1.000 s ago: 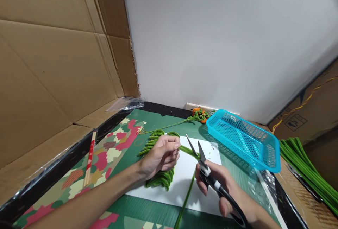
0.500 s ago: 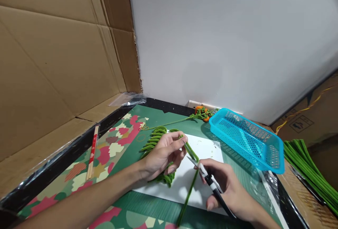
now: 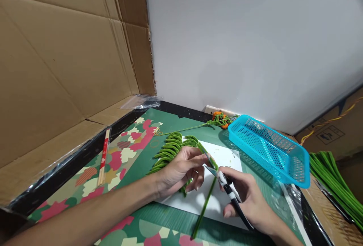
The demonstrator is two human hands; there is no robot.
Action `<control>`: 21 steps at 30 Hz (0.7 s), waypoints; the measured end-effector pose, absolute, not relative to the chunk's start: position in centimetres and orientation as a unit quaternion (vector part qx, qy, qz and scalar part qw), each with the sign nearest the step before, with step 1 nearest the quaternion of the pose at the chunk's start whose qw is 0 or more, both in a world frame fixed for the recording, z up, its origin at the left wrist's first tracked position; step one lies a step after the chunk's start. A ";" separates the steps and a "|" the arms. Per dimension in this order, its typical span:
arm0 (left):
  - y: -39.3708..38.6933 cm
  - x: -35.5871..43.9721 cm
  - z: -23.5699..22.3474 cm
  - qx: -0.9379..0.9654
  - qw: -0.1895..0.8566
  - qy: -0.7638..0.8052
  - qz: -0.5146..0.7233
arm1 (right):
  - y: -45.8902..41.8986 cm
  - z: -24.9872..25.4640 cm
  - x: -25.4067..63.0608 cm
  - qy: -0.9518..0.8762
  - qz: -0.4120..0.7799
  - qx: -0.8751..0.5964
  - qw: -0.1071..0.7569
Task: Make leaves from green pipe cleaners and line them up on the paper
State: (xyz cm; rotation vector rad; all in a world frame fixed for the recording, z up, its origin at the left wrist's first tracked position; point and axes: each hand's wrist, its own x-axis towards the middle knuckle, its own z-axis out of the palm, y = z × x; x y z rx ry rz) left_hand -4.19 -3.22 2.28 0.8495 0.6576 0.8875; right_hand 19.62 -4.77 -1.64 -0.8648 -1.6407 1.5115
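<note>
Near the left edge of the tabletop [image 3: 153, 217] lie wooden sticks [image 3: 104, 155] with a red wrap. Our left forearm slants in from the near left corner, and our left hand [image 3: 185, 168] is over the white sheet [image 3: 227, 155], palm side toward the right hand. Its thumb and forefinger are nearly closed on the folded upper part of the green fuzzy stem [image 3: 208, 197], while the other fingers curl loosely beneath. Beside and partly behind this hand lie 2 groups of curved green strips [image 3: 170, 149]. From our left fingertips the stem runs down right to a bend beside our right fingers, then down toward the near edge of the tabletop.

Our right forearm comes from the near right corner. Our right hand [image 3: 241, 195] is partly closed, fingers curled round the black and white scissors [image 3: 222, 179], blades pointing up left at the stem's bend; whether they touch it we cannot tell. By the far edge lies the orange and green flower piece [image 3: 219, 119], with the blue basket [image 3: 293, 178] at its right. A bundle of green stems [image 3: 334, 181] lies beyond the right edge.
</note>
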 end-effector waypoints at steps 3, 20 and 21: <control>-3.3 -4.2 2.5 0.400 0.762 0.307 0.407 | -4.9 -1.8 19.7 -0.640 0.598 -0.324 0.358; -3.4 -3.9 3.2 0.426 0.755 0.296 0.401 | -4.9 -0.9 19.6 -0.650 0.631 -0.268 0.328; -3.4 -3.9 3.2 0.424 0.756 0.297 0.401 | -4.9 -0.8 19.6 -0.650 0.632 -0.267 0.326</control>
